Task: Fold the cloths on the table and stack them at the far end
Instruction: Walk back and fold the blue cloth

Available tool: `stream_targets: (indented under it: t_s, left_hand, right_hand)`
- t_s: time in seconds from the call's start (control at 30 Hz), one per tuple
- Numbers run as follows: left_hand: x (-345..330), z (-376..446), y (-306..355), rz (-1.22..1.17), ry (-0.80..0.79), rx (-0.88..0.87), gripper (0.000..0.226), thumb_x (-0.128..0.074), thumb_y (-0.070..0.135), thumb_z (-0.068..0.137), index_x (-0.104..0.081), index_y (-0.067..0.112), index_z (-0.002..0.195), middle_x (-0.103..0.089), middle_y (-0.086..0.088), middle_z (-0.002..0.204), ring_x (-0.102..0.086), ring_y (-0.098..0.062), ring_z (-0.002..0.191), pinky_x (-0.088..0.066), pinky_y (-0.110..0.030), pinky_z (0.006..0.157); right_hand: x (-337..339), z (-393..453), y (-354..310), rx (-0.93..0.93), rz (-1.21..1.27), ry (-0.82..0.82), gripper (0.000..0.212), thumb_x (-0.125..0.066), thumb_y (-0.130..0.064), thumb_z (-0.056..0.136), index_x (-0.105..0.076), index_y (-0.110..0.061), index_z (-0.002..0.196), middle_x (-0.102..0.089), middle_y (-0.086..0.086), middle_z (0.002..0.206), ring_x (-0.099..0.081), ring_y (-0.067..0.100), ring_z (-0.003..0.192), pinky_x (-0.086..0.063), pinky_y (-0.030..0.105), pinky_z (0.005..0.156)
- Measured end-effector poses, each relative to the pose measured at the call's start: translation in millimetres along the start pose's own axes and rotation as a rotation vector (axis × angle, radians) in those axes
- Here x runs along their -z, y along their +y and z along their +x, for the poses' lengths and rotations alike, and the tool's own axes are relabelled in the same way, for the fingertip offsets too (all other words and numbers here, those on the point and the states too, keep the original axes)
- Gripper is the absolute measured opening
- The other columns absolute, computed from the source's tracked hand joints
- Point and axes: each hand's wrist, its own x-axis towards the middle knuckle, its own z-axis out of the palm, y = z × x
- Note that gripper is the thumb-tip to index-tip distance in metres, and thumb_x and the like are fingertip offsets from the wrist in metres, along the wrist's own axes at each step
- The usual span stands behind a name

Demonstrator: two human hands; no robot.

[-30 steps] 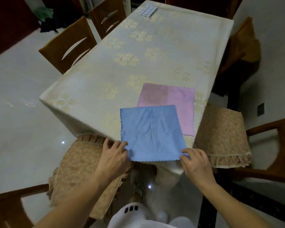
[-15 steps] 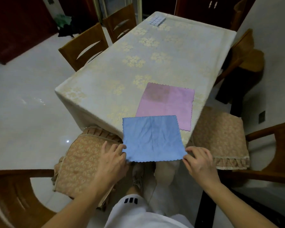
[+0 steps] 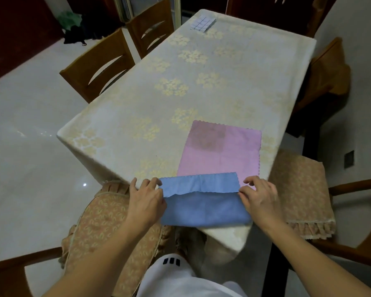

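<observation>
Pink cloth (image 3: 221, 150): near edge covered by the folded blue cloth (image 3: 204, 202); dark patch on far left quarter, stain or shadow, cannot tell.
Blue cloth: lower layer partly hidden under the turned-over flap; side edges covered by both hands.
Left hand (image 3: 145, 201): fingertips of the grip tucked under the flap, contact unseen.
Right hand (image 3: 258, 199): thumb hidden behind the cloth edge.
Checked item (image 3: 202, 22) at the far end of the table (image 3: 234, 86): too small to identify.
Forearms: cut off by the bottom edge.
Chair at right (image 3: 330, 69): draped, shape unclear.
</observation>
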Motion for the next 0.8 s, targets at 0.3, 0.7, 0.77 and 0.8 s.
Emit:
stream_targets:
  t_s: [0.3,0.7,0.77,0.8]
  left_hand:
    - [-28.7,71.4,-14.1,-0.049,-0.145,0.028,0.005,-0.073,0.021,0.072,-0.075,0.025,0.072,-0.066,0.006,0.112,-0.062,-0.021,0.099,-0.036,-0.054,0.101]
    - [-42.7,102.8,-23.0,-0.08,-0.207,0.041,0.014,-0.071,0.02,0.071,-0.073,0.014,0.084,-0.066,0.0,0.107,-0.06,-0.026,0.089,-0.041,-0.038,0.069]
    - [-41.4,105.0,-22.6,-0.087,-0.214,0.051,0.017,-0.064,0.019,0.078,-0.073,0.013,0.091,-0.065,-0.001,0.114,-0.059,-0.026,0.094,-0.04,-0.039,0.073]
    - [-41.0,105.4,-22.6,-0.088,-0.219,0.062,0.019,-0.061,0.019,0.082,-0.073,0.013,0.095,-0.064,-0.001,0.118,-0.058,-0.025,0.097,-0.04,-0.039,0.076]
  right_hand:
    - [-54.8,58.2,18.4,-0.067,-0.006,-0.174,0.017,-0.088,-0.01,0.068,-0.073,-0.017,0.071,-0.064,0.003,0.099,-0.062,0.027,0.077,-0.046,0.039,0.077]
    - [-80.3,71.9,28.8,-0.105,-0.013,-0.278,0.014,-0.087,-0.015,0.071,-0.073,-0.017,0.073,-0.062,0.002,0.1,-0.059,0.027,0.08,-0.043,0.039,0.077]
    - [-81.7,71.6,29.2,-0.107,-0.016,-0.281,0.013,-0.086,-0.015,0.072,-0.073,-0.017,0.073,-0.062,0.002,0.1,-0.058,0.026,0.081,-0.04,0.038,0.078]
    - [-82.4,71.4,29.1,-0.108,-0.017,-0.281,0.013,-0.086,-0.016,0.072,-0.073,-0.017,0.073,-0.062,0.002,0.1,-0.058,0.025,0.081,-0.039,0.038,0.078]
